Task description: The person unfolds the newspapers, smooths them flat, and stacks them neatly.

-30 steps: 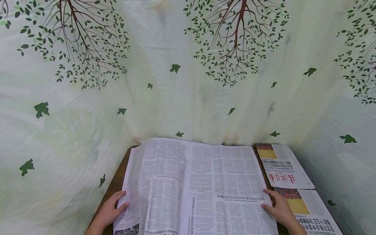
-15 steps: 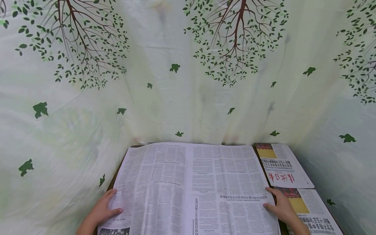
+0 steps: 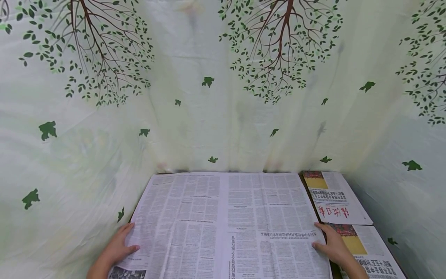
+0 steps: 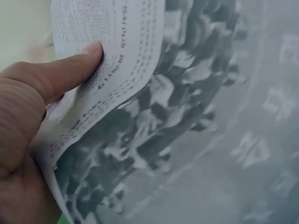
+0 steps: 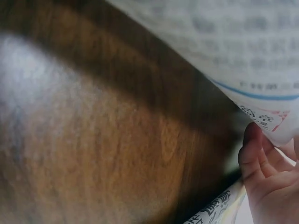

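Head view showed the open newspaper [image 3: 195, 217] spread between the two hands, its central fold [image 3: 222, 217] running from near to far. The left hand [image 3: 116, 246] held the left edge, thumb on top of the paper; the right hand [image 3: 336, 246] was at the right edge, and neither hand looked plainly nearer the fold. So the paper lay to the right of the left hand and to the left of the right hand. Its near edge fell out of frame, so its long axis could not be told. Right wrist view was blurred, but the right fingers seemed to pinch the paper's edge over the brown table [image 5: 117, 140]. Just beyond the right edge lay a far folded newspaper [image 3: 348, 193] and a near folded newspaper [image 3: 371, 244], the latter partly behind the right hand.
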The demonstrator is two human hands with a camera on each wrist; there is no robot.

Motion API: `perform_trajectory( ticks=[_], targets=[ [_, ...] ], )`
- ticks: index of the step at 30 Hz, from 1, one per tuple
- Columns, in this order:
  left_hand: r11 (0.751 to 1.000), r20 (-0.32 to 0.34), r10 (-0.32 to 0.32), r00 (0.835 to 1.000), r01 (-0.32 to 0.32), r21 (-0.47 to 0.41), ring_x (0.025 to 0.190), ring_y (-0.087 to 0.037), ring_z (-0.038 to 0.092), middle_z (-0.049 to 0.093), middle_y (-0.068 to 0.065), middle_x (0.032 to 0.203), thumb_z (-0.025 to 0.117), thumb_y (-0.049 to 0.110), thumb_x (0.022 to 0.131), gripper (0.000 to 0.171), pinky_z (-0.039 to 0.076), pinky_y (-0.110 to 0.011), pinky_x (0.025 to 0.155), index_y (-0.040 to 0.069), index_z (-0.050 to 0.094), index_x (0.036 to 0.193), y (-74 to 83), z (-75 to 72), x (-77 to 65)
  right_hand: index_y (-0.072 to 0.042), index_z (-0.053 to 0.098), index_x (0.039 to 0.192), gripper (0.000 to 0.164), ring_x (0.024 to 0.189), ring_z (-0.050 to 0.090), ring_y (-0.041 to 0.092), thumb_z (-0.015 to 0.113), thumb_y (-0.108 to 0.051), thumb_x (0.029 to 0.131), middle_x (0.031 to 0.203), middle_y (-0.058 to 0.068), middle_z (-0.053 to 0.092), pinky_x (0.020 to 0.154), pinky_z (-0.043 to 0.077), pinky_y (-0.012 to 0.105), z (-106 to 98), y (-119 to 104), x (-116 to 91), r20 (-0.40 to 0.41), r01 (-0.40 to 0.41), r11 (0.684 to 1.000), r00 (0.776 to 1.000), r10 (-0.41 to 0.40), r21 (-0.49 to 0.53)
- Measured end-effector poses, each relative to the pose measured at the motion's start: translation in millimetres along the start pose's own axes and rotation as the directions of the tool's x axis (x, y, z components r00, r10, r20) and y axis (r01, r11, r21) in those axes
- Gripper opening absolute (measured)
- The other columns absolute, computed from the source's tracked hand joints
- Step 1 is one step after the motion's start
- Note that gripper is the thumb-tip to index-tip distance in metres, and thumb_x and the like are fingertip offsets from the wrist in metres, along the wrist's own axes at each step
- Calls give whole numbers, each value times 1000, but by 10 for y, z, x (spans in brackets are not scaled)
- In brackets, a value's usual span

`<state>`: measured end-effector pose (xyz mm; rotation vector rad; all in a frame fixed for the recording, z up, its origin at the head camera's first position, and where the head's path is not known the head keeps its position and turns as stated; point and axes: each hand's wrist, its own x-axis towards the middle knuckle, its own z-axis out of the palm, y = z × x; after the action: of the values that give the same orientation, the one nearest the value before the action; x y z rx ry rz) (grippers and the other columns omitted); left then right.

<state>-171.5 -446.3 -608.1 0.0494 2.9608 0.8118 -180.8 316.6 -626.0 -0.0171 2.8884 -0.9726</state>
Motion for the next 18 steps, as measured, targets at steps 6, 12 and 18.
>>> perform_trajectory(
  ticks=[6, 12, 18],
  targets=[
    [998, -2, -37, 999, 37, 42, 137, -65, 33, 33, -44, 149, 87, 22, 79, 97, 31, -71, 111, -17, 34, 150, -75, -30, 67, 10, 52, 143, 79, 125, 53, 56, 87, -21, 79, 138, 38, 52, 102, 44, 66, -11, 1, 22, 10, 3, 1000, 1000, -2, -22],
    [999, 8, -45, 999, 45, 31, 139, -64, 31, 31, -44, 152, 87, 26, 79, 97, 30, -70, 112, -15, 35, 151, -112, -66, 97, 12, 53, 140, 77, 122, 55, 56, 87, -20, 78, 134, 39, 54, 101, 45, 66, -41, -33, 53, 17, 17, 999, 1000, -16, -42],
    [999, 23, -37, 999, 37, 12, 139, -64, 29, 30, -45, 151, 85, 23, 82, 95, 27, -71, 113, -17, 34, 149, -88, -108, 144, 13, 55, 137, 77, 116, 58, 53, 88, -21, 77, 130, 38, 56, 98, 47, 64, -33, -53, 99, 18, 17, 998, 1000, -16, -66]
  ],
)
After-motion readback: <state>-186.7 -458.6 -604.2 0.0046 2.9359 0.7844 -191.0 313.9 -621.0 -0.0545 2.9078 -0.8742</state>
